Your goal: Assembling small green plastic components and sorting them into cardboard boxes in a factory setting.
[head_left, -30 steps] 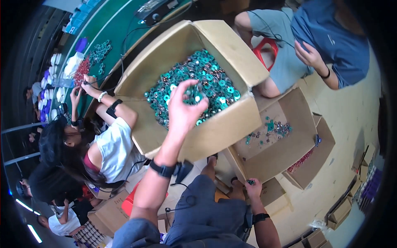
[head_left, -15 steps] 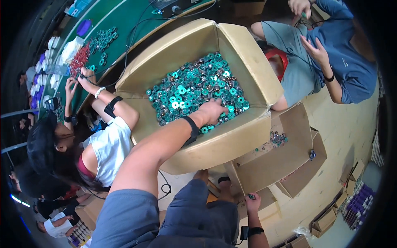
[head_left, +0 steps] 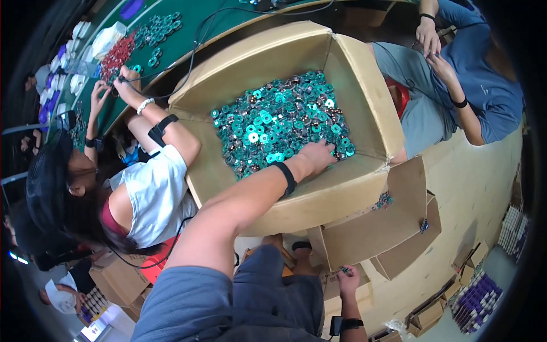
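A large cardboard box stands before me, tilted in view, with a wide layer of small green ring-shaped parts and coppery pieces inside. My left hand reaches over its near wall into the heap at the near right. Its fingers are bent down among the parts, and what they grip is hidden. Low on the right, outside the box, my right hand is closed around a small dark green part, seen only in part. Below it and to its left lies a flap of cardboard.
A lower open carton lies right of my legs. At left, a person in a white top works at a green table holding red pieces. Another person in blue sits at right. Black cables cross the table edge.
The view has shifted, so the box sits further right. My left hand has moved slightly right within the heap. The person in blue has brought both hands together.
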